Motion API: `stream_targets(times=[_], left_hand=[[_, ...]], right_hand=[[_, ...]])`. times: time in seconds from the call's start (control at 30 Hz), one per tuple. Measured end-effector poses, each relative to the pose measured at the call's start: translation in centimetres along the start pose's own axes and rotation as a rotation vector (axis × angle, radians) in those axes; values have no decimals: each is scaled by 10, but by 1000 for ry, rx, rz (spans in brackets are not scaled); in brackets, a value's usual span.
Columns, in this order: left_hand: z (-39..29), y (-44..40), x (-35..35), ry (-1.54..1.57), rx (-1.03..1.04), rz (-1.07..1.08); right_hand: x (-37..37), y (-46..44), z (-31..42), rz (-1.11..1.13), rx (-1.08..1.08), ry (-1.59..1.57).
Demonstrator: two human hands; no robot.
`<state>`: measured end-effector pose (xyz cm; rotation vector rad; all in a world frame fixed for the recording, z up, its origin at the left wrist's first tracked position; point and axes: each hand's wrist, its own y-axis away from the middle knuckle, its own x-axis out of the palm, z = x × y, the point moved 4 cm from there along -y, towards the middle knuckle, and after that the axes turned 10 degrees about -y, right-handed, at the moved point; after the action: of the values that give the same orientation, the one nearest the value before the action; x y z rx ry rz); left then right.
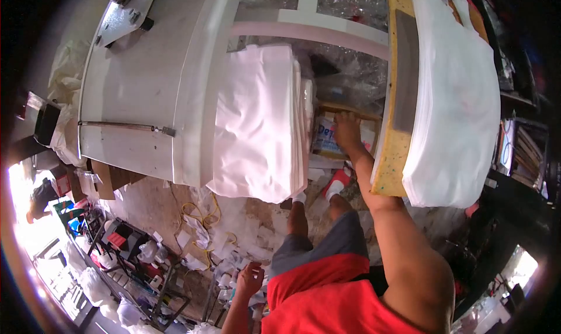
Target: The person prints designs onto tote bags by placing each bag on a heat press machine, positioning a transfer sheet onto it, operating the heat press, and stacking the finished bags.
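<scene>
Head view: at 2 o'clock from centre, the right hand (349, 131) rests on a printed carton (324, 138), fingers partly bent; whether it grips, I cannot tell. From that hand, a white fabric stack (254, 124) sits at 9 o'clock, a white bag stack (453, 112) towards 3, on the yellow bench (388, 173). The left hand (250, 279), near 6 o'clock, is half open and empty.

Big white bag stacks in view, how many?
2. One white stack is mid-picture, left of the right hand; the other stack lies along the yellow board at picture right. More may be hidden beneath or behind them.
</scene>
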<state>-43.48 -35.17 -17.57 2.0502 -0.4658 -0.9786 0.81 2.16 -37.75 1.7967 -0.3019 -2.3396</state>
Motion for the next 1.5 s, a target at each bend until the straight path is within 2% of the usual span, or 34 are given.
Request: stream_targets(times=[0.13,0.2,0.23,0.43,0.53,0.67,0.73,0.77,0.8,0.83,0.87,0.9,0.93,0.97,1.03,1.07,1.13,1.2,1.27,1.3,1.33,1.37,1.4,1.43,1.47,1.5], left_hand=[[-29,-22,-6,-13,90,-17],[-59,-35,-11,-81,146,-31],[-80,-43,-15,-152,199,-45],[-224,-79,-21,-127,487,-213],[-297,-88,-26,-135,661,-423],[-350,-106,-28,-225,690,-576],[-357,-117,-24,-241,672,-414],[-349,-128,-18,-283,529,-303],[-348,-131,-20,-285,524,-307],[-345,-133,-21,-152,511,-265],[-342,-133,-21,-19,494,-220],[-345,-127,-27,17,461,-234],[-346,-127,-31,16,453,-230],[-341,-129,-30,133,346,-65],[-330,-133,-20,455,145,205],[-326,-136,-19,456,143,205],[-327,-138,-12,355,130,360],[-332,-144,-4,323,145,369],[-321,-172,17,291,164,374],[-304,-207,37,233,293,291],[-319,-211,29,91,338,198],[-336,-215,20,-54,370,101],[-344,-230,25,-49,371,98],[-346,-251,29,-132,379,-98],[-346,-272,34,-215,384,-296],[-336,-305,55,-211,388,-299]], right_hand=[[-40,19,-5,-54,23,-200],[-64,37,-3,-250,-146,-454],[-70,46,1,-273,-148,-392],[-116,120,-6,-321,-190,-370],[-118,136,-11,-349,-224,-337],[-109,171,-13,-400,-305,-185],[-105,186,-12,-421,-342,-102],[-103,190,-11,-413,-348,-95],[-122,187,-11,-284,-308,-246],[-143,184,-10,-166,-249,-391],[-149,186,-10,91,-135,-673],[-137,192,-18,101,-132,-678],[-122,197,-30,-15,-199,-643],[-107,202,-41,-132,-266,-605],[-85,205,-52,-105,-266,-624],[-79,208,-56,-96,-266,-630],[-99,214,-52,-109,-272,-553],[-122,222,-51,-136,-272,-462],[-125,234,-60,-40,-181,-629],[-114,245,-72,-42,-183,-623],[-91,261,-94,-186,-211,-371],[-85,277,-113,-187,-136,-284],[-80,292,-131,-182,-61,-194],[-83,306,-146,-38,115,-269],[-96,320,-155,-35,181,-454],[-114,335,-159,-32,247,-637]])
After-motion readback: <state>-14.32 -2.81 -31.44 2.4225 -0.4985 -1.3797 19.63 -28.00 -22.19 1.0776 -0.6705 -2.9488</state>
